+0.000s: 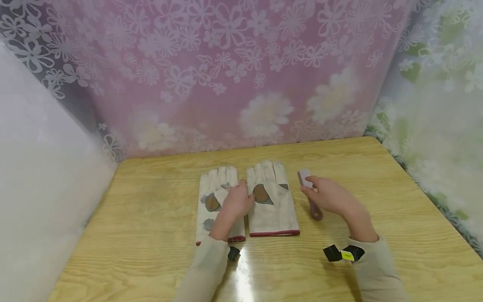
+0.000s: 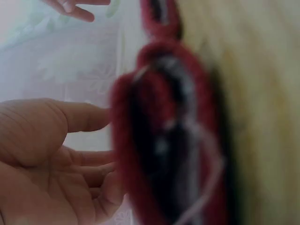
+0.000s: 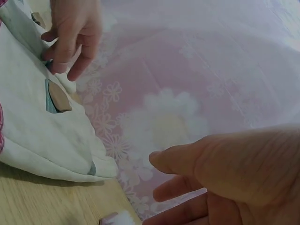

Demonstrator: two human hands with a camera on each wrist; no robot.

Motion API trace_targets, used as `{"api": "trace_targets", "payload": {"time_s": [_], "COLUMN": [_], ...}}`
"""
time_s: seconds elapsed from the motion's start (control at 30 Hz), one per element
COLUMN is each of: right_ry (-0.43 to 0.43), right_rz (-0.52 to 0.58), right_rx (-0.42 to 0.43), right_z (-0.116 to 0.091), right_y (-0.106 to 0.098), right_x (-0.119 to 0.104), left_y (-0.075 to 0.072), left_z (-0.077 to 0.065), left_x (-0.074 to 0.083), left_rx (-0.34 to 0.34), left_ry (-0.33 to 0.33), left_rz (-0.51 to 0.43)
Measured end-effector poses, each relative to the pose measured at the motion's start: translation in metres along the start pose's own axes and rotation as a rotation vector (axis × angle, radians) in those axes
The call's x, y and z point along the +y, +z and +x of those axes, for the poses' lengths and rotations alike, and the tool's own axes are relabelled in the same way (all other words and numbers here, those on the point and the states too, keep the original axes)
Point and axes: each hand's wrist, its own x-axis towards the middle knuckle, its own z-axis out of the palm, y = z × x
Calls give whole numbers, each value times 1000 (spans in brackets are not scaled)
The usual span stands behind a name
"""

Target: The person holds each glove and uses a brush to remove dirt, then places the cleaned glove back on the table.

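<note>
Mauve-handled, the brush [image 1: 314,208] was laid on the desk [image 1: 377,188]. To its left, an off-white glove [image 1: 277,218] was placed close by, and a second glove [image 1: 206,213] farther out. The right hand [image 1: 333,197] was held just right of the brush's head, thumb and fingers parted; contact could not be confirmed. Well left of the brush, the left hand [image 1: 237,202] was held over the second glove's edge, fingers loosely bent, thumb apart.

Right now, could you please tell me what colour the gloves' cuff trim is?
The trim is red, clearest in the head view.
</note>
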Motion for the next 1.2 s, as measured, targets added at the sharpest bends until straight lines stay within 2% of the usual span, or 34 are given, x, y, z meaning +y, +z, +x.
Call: {"api": "trace_targets", "payload": {"time_s": [0.07,0.23,0.47,0.6,0.7,0.83,0.9,1.07,1.2], "right_ry": [14,13,23,21,17,21,24,25,38], "right_rz": [6,4,2,2,9,17,18,12,17], "right_rx": [-11,-27,-47,-60,-65,-67,-67,-71,-75], "right_z": [-2,-3,-5,-4,-4,-3,-3,-4,-5], "right_y": [-1,-1,-1,-1,-2,-2,-3,-3,-5], "right_x": [3,9,13,14,15,16,16,17,17], "left_y": [2,5,6,6,5,3,4,7,11], "left_z": [-1,-2,-2,-1,0,-1,-1,0,1], "left_x": [1,1,-1,-2,-3,-3,-3,-4,-3], "left_rx": [-1,9,-49,-65,-73,-77,-70,-48,-46], "left_ry": [-18,-37,-78,-103,-115,-111,-88,-26,-51], "left_rz": [-25,-21,-25,4,-10,-72,-114,-277,-417]}}
